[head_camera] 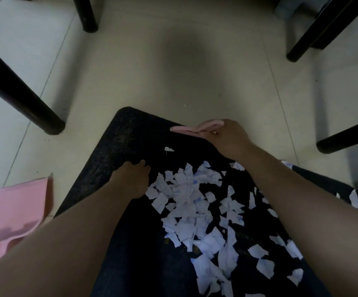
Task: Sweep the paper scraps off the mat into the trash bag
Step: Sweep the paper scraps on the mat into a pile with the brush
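Note:
A dark mat [118, 151] lies on the pale tiled floor. Several white paper scraps [186, 200] are heaped across its middle and right, and one small scrap [169, 149] lies apart nearer the far edge. My right hand [227, 138] grips a pink hand brush [186, 129] at the mat's far edge, beyond the heap. My left hand [134, 179] rests on the mat just left of the heap, fingers curled downward and holding nothing that I can see. No trash bag shows in this view.
A pink dustpan [13, 209] lies on the floor to the left of the mat. Black furniture legs [23, 97] stand at the left, back [88, 16] and right [345, 136]. Bare floor stretches beyond the mat's far edge.

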Available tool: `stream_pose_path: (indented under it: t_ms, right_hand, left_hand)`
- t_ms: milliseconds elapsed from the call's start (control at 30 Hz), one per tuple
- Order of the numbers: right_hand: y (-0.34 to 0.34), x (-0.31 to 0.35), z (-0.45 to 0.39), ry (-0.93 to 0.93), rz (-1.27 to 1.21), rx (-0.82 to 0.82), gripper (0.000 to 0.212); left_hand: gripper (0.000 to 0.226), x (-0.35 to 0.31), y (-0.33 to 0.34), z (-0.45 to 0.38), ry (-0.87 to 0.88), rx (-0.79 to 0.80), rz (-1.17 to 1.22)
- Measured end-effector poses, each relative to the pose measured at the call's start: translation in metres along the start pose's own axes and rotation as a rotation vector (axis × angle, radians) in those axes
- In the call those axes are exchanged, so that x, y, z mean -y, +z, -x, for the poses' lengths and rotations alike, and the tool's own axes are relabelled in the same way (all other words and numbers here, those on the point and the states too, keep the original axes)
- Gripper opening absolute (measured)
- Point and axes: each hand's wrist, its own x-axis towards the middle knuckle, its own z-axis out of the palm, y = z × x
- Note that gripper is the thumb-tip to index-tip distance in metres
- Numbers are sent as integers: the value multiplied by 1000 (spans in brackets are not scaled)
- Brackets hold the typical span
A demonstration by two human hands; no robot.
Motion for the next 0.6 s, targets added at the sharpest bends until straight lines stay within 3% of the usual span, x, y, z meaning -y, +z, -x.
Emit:
stream_pose_path:
  t_ms: [67,233,433,600]
  right_hand:
    - [19,8,-10,-21,-41,8,21]
    - [57,8,-20,-6,204,193,32]
    - [26,1,6,-9,266,409,33]
    - [7,20,22,-76,24,154,20]
  left_hand:
    - [61,-4,1,4,-11,-2,37]
    - [61,-10,11,10,-8,13,126]
    - [58,-8,20,21,8,11,183]
    - [56,-7,28,32,18,5,166]
